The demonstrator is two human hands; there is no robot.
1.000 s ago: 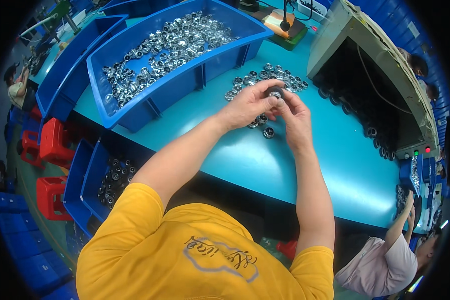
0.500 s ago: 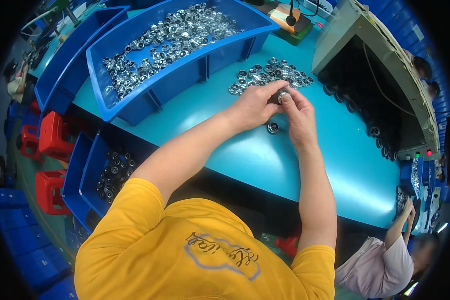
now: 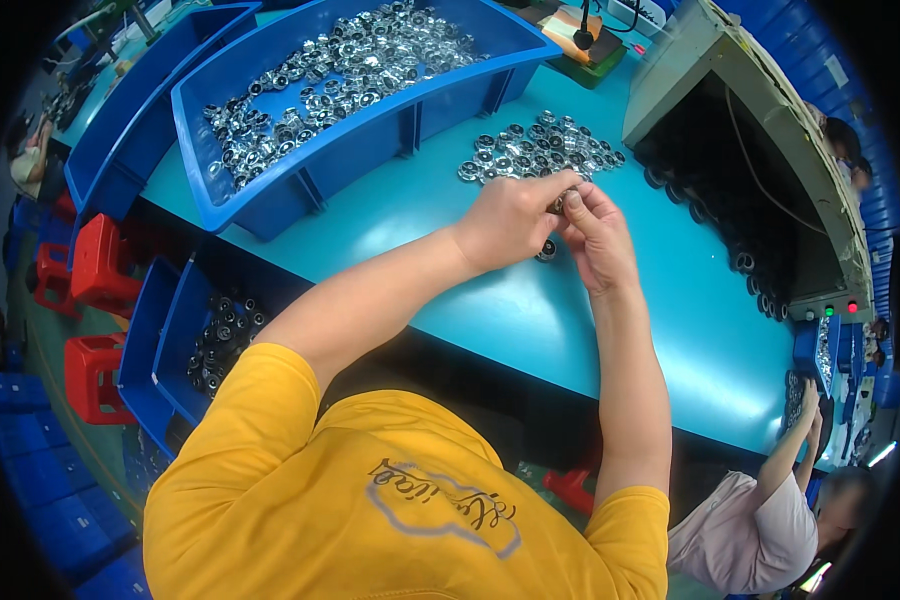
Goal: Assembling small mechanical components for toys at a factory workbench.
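Note:
Both hands meet above the turquoise table, fingers closed together on a small round dark-and-silver part [image 3: 559, 203] mostly hidden by them. My left hand [image 3: 505, 222] grips it from the left, its back facing up. My right hand [image 3: 600, 238] pinches it from the right with thumb and fingers. Just below them on the table lies a single round silver part with a dark centre [image 3: 547, 250], partly covered by my left hand. Beyond my hands spreads a loose cluster of similar shiny round parts [image 3: 540, 148].
A large blue bin [image 3: 360, 125] of shiny round parts stands at the far left. To the right is a grey machine housing [image 3: 670, 75] with black ring-shaped parts [image 3: 745, 262] along its opening. A lower blue bin [image 3: 175, 330] holds dark parts. A co-worker [image 3: 755, 525] works at lower right.
The held part has tipped and sunk deeper between my fingers, so less of it shows. My left hand has shifted slightly lower, now partly covering the single part on the table.

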